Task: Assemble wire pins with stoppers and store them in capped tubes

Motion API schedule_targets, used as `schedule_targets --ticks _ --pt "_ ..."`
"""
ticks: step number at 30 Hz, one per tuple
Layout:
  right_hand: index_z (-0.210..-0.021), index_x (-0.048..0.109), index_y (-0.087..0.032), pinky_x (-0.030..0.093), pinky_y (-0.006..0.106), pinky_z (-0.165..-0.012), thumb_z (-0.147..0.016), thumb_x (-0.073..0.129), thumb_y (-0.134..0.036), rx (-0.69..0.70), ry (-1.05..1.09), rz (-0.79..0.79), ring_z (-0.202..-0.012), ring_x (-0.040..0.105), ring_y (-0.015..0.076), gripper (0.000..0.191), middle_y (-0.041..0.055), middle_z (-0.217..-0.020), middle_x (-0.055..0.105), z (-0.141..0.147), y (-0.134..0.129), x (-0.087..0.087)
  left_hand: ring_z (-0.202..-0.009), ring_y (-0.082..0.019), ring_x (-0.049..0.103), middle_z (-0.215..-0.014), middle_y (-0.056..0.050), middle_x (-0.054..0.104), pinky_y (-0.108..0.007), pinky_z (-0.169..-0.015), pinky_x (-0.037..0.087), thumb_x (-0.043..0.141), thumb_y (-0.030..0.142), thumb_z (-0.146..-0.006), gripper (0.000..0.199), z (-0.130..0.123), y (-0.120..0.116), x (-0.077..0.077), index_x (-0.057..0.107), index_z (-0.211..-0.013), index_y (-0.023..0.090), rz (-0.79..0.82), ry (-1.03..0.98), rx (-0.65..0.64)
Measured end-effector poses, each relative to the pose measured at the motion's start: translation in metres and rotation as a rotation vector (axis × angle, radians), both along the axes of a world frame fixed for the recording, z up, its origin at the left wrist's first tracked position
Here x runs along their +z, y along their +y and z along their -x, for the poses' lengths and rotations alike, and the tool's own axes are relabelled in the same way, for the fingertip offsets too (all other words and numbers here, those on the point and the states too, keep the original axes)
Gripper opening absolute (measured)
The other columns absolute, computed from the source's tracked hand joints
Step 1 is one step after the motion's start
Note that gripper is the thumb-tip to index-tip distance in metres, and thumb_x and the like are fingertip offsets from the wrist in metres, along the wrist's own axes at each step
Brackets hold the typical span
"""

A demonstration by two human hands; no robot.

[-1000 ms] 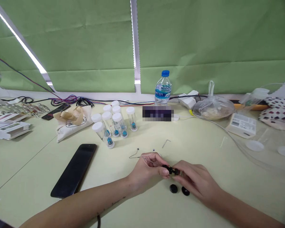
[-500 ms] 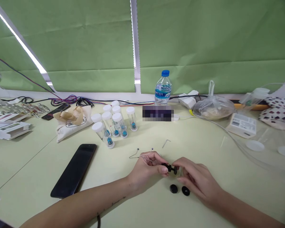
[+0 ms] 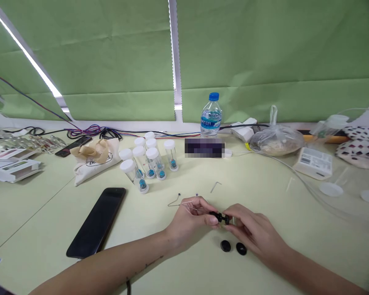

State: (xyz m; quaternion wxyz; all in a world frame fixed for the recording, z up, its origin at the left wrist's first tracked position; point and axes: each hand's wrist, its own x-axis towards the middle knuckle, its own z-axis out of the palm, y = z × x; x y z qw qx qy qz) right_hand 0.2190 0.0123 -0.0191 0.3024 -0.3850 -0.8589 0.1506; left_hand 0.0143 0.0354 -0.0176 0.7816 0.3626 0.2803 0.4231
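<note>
Head view: the fingers of my right hand (image 3: 256, 229) have come back in around the black part (image 3: 219, 217).
My left hand (image 3: 187, 219) pinches it at the near edge, right of centre; whether my right fingers clamp its end, I can't tell. I'd best hold the left steady and keep the right straight in line. Far left of it, white-capped tubes (image 3: 171, 155) hold blue pieces; the far bottle (image 3: 211, 116) holds clear liquid, the bag (image 3: 276, 141) something pale.
</note>
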Motion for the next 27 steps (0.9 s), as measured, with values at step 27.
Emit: schedule_targets --ticks 27 --pt "-0.11 0.043 -0.025 0.041 0.022 -0.052 -0.097 0.046 -0.027 -0.045 0.006 -0.02 -0.055 0.053 0.0102 0.013 -0.0002 -0.085 0.059 -0.0015 0.0003 -0.0051 -0.056 -0.012 0.062 -0.066 -0.005 0.07 -0.026 -0.064 0.047 0.086 0.018 -0.057 0.024 -0.0043 0.001 0.0038 0.067 -0.071 0.011 0.003 0.035 0.068"
